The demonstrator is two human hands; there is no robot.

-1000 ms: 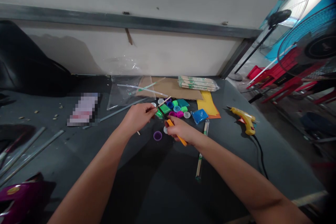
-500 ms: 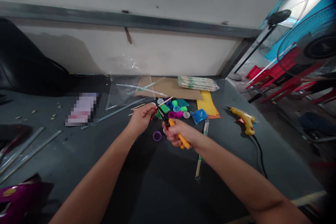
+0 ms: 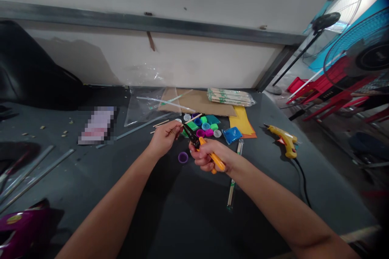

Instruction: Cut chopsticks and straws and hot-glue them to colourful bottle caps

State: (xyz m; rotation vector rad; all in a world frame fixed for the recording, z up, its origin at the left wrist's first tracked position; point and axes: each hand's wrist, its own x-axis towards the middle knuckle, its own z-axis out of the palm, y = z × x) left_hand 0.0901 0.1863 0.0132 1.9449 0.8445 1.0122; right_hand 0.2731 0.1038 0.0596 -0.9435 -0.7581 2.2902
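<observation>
My left hand pinches a thin wooden stick that runs up and right over a spread of coloured plastic bottle caps. My right hand is closed around the orange handles of a pair of pliers or small cutters. Their black jaws point up and left, close to the stick, and I cannot tell whether they touch it. A purple cap lies on the dark table just below my hands.
A yellow glue gun with a black cord lies to the right. Nearby are a blue packet, yellow paper, cardboard, a bagged stick bundle and a plastic bag. Metal rods lie left.
My right hand has risen and turned, bringing the black jaws up toward the stick in my left hand. The left hand has shifted only slightly.
</observation>
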